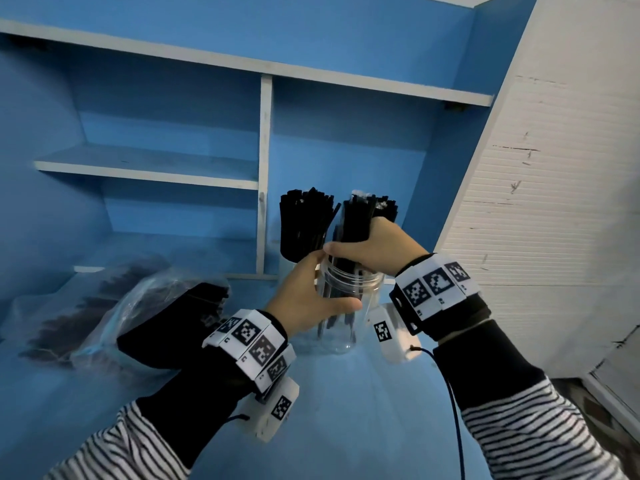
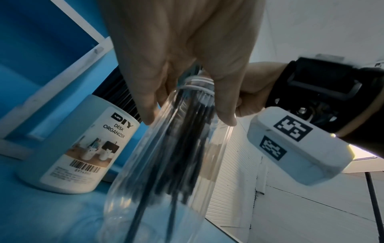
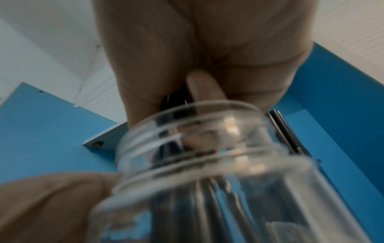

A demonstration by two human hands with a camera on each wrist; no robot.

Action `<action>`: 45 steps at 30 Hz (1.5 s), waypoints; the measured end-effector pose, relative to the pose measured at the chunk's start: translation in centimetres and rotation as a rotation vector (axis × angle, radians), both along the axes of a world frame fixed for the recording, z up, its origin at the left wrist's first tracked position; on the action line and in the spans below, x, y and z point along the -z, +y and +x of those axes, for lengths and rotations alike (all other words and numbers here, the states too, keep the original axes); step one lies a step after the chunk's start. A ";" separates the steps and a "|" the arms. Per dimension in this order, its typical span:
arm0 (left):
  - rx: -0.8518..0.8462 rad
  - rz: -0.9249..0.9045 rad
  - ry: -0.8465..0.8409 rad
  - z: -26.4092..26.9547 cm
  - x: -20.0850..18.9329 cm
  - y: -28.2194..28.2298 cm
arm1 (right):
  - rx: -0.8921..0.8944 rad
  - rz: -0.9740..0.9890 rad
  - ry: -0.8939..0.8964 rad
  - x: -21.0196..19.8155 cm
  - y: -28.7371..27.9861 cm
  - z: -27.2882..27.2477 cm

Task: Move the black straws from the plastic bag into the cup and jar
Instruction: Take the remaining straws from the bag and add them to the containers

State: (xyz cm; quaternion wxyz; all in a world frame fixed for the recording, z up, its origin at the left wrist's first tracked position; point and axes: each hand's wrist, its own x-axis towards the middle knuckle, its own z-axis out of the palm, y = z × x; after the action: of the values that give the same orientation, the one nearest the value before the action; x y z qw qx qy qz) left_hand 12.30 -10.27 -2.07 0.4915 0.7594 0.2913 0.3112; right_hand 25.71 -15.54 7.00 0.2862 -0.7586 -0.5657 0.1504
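A clear plastic jar (image 1: 341, 323) stands on the blue desk, and my left hand (image 1: 304, 299) grips it around its upper wall. My right hand (image 1: 374, 247) holds a bundle of black straws (image 1: 363, 220) upright over the jar's mouth, their lower ends inside the jar (image 2: 176, 148). Behind it a white cup (image 2: 68, 148), labelled as a desk organizer, holds another bunch of black straws (image 1: 304, 220). To the left lies the crumpled plastic bag (image 1: 114, 306) with more black straws (image 1: 166, 327) in it. The right wrist view shows the jar's threaded rim (image 3: 197, 131), blurred.
Blue shelving with white edges (image 1: 265, 168) rises right behind the cup and jar. A white corrugated wall panel (image 1: 554, 202) closes off the right side. The blue desk top (image 1: 363, 410) stretches toward me in front of the jar.
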 end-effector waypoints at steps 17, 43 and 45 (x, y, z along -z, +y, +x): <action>0.031 0.012 -0.022 0.1 0.2 0.3 | -0.142 0.346 -0.311 1.7 0.5 0.4; -0.409 0.346 0.293 -20.1 -3.0 4.5 | -0.357 -0.527 -0.352 10.0 1.7 -10.2; -0.392 0.310 0.326 -20.6 -2.4 4.8 | -0.358 -0.520 -0.385 10.5 2.2 -10.4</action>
State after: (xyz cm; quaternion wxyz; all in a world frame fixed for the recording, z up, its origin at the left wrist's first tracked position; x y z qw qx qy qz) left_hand -8.29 -5.44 0.36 0.2467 0.7946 0.4566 0.3150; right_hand 15.32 -13.39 -3.48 -0.0588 -0.7093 -0.6759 0.1912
